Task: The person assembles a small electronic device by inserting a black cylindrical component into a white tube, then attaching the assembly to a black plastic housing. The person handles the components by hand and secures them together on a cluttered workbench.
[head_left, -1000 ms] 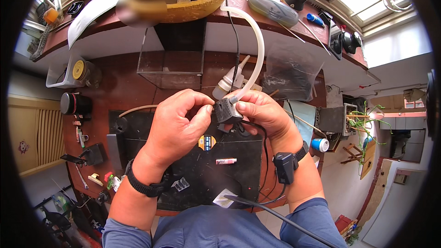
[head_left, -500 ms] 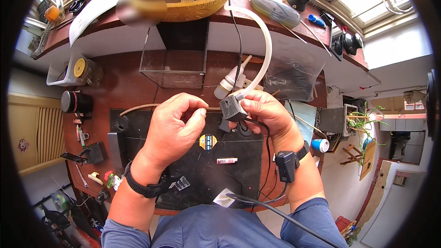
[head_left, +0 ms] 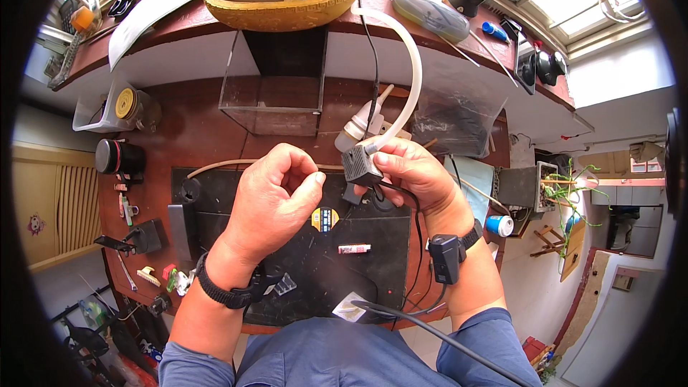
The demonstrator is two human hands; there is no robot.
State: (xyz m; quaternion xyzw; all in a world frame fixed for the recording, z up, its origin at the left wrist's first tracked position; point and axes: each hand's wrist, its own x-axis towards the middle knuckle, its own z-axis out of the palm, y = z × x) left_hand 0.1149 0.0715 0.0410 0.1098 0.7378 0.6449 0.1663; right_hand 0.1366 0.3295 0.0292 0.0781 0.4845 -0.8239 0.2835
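Observation:
My right hand (head_left: 412, 175) grips a small black submersible water pump (head_left: 360, 165) with a slotted grille, held up over the dark desk mat. From the pump's top, a whitish flexible hose (head_left: 414, 64) curves up to a gold-coloured basin (head_left: 287, 16) on the ledge. A black cable (head_left: 418, 236) hangs from the pump beneath my right hand. Left of the pump and apart from it is my left hand (head_left: 276, 193), its thumb and fingers drawn together; whatever they may pinch is hidden or too small to make out.
A clear-sided tank (head_left: 272, 118) stands behind my hands, beside a white bottle (head_left: 356, 129). On the dark mat (head_left: 358, 279) lie a small white-and-red tube (head_left: 354, 249) and a round yellow sticker (head_left: 325, 220). A blue can (head_left: 499, 226) is at the right.

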